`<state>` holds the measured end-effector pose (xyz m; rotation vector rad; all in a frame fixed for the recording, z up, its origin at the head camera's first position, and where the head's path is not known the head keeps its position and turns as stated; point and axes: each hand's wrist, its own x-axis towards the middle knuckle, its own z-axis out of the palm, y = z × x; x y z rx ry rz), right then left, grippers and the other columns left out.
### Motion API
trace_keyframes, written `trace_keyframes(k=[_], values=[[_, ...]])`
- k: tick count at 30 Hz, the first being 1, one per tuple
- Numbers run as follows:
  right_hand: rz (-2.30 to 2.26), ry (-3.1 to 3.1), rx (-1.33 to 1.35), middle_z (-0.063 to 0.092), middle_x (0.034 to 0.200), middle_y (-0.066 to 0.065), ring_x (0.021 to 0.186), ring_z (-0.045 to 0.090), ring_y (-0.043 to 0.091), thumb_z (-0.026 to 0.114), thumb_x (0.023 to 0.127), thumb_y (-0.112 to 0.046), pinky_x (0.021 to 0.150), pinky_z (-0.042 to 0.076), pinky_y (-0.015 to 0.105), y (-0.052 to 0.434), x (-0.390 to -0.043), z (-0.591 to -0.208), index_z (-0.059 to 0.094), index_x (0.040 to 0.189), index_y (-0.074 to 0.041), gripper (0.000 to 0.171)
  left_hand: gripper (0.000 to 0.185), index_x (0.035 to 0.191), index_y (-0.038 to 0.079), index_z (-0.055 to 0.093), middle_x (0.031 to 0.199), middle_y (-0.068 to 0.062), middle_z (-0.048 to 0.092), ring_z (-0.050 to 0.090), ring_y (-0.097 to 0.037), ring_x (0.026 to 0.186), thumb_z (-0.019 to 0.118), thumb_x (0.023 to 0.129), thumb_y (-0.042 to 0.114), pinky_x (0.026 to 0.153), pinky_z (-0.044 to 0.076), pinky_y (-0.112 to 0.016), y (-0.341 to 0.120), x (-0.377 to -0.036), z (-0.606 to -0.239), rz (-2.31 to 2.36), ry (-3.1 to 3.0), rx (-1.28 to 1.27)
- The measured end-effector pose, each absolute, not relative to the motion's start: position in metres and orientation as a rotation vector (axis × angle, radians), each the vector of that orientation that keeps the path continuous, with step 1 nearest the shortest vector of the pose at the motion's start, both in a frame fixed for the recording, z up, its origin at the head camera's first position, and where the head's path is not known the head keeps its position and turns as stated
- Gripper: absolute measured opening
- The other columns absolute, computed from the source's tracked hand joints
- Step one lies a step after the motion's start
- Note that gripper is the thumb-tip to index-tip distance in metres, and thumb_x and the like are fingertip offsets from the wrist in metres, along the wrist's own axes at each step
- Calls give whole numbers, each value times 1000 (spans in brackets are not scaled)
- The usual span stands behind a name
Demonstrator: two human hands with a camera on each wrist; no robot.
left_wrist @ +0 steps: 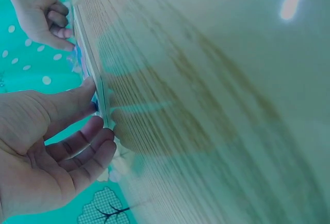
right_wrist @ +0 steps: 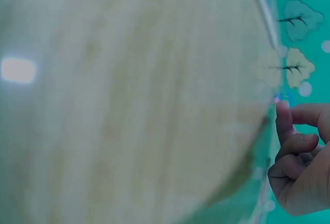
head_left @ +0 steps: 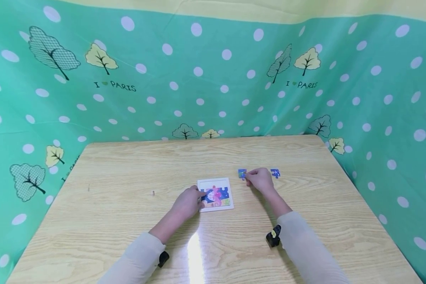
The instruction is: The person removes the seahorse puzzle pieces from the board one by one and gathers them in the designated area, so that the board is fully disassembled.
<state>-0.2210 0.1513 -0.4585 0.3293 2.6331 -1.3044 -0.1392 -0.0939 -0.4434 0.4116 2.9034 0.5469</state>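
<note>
A small white-framed puzzle board (head_left: pixel 215 194) with a colourful picture lies in the middle of the wooden table (head_left: pixel 127 177). My left hand (head_left: pixel 189 202) rests at its left edge, and its thumb (left_wrist: pixel 77 99) and fairly straight fingers (left_wrist: pixel 95 144) touch the board's rim (left_wrist: pixel 101 100). My right hand (head_left: pixel 259 180) is just right of the board. Its curled fingertips pinch a loose blue-green puzzle piece (head_left: pixel 242 173), which shows as a blurred speck (right_wrist: pixel 282 99) at the index finger (right_wrist: pixel 283 118). A second blue piece (head_left: pixel 275 173) lies free to the right of that hand.
Green dotted cloth with tree prints (head_left: pixel 213 79) walls the table at the back and on both sides. A glare patch (head_left: pixel 195 252) lies on the wood near the front edge. Both sleeves (head_left: pixel 305 248) reach in from the front.
</note>
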Motion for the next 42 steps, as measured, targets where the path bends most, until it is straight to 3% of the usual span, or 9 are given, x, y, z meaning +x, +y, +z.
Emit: trace_keyframes(k=[8, 17, 23, 31, 42], values=[[-1322, 2543, 321, 66, 70, 8, 62, 61, 16, 60, 79, -16, 56, 45, 20, 156, -223, -449, 65, 92, -2, 20, 37, 111, 8, 61, 104, -13, 57, 56, -21, 86, 67, 75, 15, 79, 48, -35, -96, -138, -442, 562, 2899, 371], [-1351, 2560, 310, 64, 63, 4, 56, 59, 13, 61, 78, -16, 58, 44, 20, 154, -224, -460, 64, 92, -1, 20, 38, 111, 7, 62, 95, -10, 57, 52, -17, 76, 67, 75, 14, 71, 48, -32, -96, -139, -443, 569, 2906, 394], [-1337, 2566, 341, 64, 65, 3, 57, 59, 12, 62, 78, -18, 53, 40, 19, 153, -224, -462, 64, 92, -3, 21, 38, 112, 8, 61, 99, -11, 57, 54, -18, 80, 67, 75, 15, 75, 48, -33, -96, -139, -444, 567, 2898, 381], [-1350, 2599, 315, 65, 70, 5, 58, 60, 12, 60, 80, -19, 59, 45, 21, 153, -220, -463, 62, 95, -1, 23, 37, 110, 6, 62, 91, -10, 57, 51, -15, 71, 68, 74, 14, 69, 48, -31, -96, -137, -442, 580, 2917, 410], [-1363, 2608, 304, 64, 75, 7, 60, 59, 12, 61, 80, -18, 55, 45, 20, 154, -217, -464, 61, 97, -3, 23, 38, 110, 7, 62, 88, -8, 56, 48, -14, 69, 68, 74, 13, 66, 47, -29, -95, -138, -442, 577, 2915, 411]])
